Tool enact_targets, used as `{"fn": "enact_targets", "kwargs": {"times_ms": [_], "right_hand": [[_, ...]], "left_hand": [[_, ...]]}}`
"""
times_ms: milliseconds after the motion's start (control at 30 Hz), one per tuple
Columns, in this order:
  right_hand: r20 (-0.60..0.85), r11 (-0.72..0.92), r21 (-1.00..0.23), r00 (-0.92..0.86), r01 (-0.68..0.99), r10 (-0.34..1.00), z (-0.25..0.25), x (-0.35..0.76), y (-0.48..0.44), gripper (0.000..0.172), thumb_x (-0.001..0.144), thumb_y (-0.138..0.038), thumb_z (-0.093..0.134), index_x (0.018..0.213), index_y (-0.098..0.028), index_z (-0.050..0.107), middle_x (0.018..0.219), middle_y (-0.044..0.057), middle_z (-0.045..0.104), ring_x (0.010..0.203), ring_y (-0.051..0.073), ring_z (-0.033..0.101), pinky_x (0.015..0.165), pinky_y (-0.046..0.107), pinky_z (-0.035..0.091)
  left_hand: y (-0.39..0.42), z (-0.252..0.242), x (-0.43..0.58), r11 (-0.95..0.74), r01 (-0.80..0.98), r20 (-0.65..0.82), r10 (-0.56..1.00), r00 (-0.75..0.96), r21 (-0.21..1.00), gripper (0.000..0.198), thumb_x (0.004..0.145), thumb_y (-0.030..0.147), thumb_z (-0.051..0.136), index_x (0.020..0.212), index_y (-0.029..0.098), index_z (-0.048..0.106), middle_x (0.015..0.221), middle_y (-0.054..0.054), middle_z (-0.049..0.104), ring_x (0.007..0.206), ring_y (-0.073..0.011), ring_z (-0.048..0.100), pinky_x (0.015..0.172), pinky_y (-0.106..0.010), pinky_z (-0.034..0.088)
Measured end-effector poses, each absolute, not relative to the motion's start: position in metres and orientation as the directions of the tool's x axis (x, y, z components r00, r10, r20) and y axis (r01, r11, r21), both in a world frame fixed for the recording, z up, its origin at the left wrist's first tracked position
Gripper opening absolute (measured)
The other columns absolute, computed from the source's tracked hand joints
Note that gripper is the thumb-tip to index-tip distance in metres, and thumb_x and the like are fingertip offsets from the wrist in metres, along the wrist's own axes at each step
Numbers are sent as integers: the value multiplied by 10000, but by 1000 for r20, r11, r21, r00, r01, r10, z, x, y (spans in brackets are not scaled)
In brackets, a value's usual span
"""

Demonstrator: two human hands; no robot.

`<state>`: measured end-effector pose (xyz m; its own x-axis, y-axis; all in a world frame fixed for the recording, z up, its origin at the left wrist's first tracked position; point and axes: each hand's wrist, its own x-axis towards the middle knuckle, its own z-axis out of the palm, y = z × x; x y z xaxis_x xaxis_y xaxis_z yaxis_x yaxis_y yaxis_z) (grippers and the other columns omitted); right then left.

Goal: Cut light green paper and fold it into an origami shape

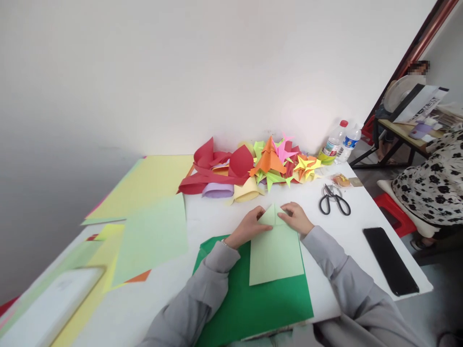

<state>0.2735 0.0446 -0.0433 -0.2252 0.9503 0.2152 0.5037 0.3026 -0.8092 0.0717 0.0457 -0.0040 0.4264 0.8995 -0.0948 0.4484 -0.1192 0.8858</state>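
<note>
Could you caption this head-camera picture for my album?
Left hand and right hand at the folded point of a pale green sheet, colourful paper shapes heaped beyond.

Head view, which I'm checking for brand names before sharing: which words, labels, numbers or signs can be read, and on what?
No text reads surely.
Red-capped bottle: label print too small.
Blue-labelled bottle: label print too small.
White-and-black package: large dark letters, too blurred to quote.
Small clear packet: markings too small.
White box: faint mark, unreadable.
Folded pale green paper: no writing visible.
</note>
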Motion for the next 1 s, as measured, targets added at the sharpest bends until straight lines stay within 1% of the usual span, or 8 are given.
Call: {"fn": "enact_targets", "kwargs": {"times_ms": [33,100,200,300,467,567,767,1000], "right_hand": [[174,245,-873,-199,422,964,-43,272,43,324,799,-482,575,798,-167,653,798,55,692,755,186,618,772,351,473],[70,114,-961,-176,251,982,-40,267,39,357,756,-519,610,761,-163,632,684,16,659,593,142,570,586,276,463],[-26,-2,-992,-190,123,981,-36,262,34,380,687,-541,670,692,-167,602,601,-13,611,509,117,512,493,242,409],[-56,-35,-994,-213,102,975,-32,260,32,393,655,-543,696,650,-167,582,578,-20,580,486,103,473,465,230,370],[-49,-17,-990,-234,137,971,-30,260,32,419,686,-560,662,600,-168,543,525,-45,494,463,81,389,436,216,292],[-29,12,-984,-222,179,975,-32,260,32,427,695,-561,653,589,-168,528,516,-51,464,469,76,363,440,214,278],[20,80,-965,-234,250,972,-36,260,32,415,727,-546,631,592,-167,528,522,-52,448,484,76,349,461,216,283],[6,72,-963,-247,260,969,-32,259,31,435,719,-571,628,581,-172,522,512,-53,440,474,79,351,459,220,278]], "left_hand": [[46,-2,69,-94,383,-114,867,485,919,302,605,331,696,779,162,516,735,29,521,707,-161,497,617,-267,391],[47,3,64,33,255,-181,791,585,966,333,672,408,661,848,141,569,790,-10,574,736,-175,528,629,-277,416],[47,5,60,153,167,-224,770,598,974,410,754,530,557,800,125,603,735,-29,587,694,-168,530,598,-269,415],[48,1,61,155,194,-239,796,556,969,465,726,586,566,700,123,603,619,-1,538,585,-134,478,515,-242,369],[51,-9,65,78,244,-202,821,534,967,471,694,592,599,590,134,555,509,42,402,497,-93,370,446,-219,274],[52,-10,65,44,249,-178,820,544,967,463,693,573,611,558,138,529,499,51,353,491,-83,332,441,-218,242],[51,-11,65,29,228,-156,813,561,973,457,680,570,619,564,139,525,510,49,329,511,-85,308,441,-221,211],[51,-12,67,13,227,-141,816,560,974,473,682,577,612,544,157,444,540,57,241,523,-75,235,456,-229,162]]}}
